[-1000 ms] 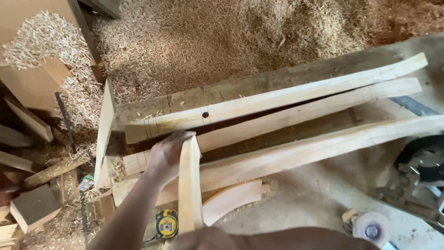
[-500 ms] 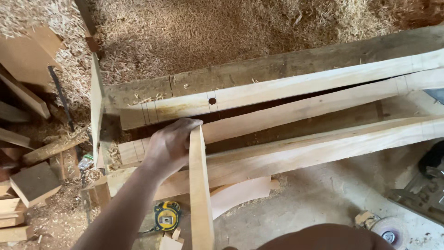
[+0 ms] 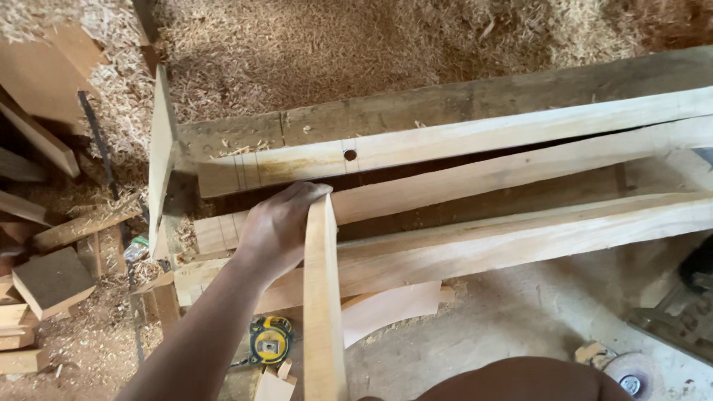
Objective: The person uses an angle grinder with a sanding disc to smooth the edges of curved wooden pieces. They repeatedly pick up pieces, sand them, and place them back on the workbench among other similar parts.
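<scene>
The left hand closes its grip on the top end of a narrow wooden slat standing against long pale planks; the right hand is out of view; held only at one end, the slat could slip sideways toward the yellow tape measure.

Left hand grips upright wooden slat top.

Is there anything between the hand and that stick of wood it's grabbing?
No. The left hand is already wrapped around the top of the upright wood strip, fingers touching it, nothing between them. The right hand is not in view.
</scene>
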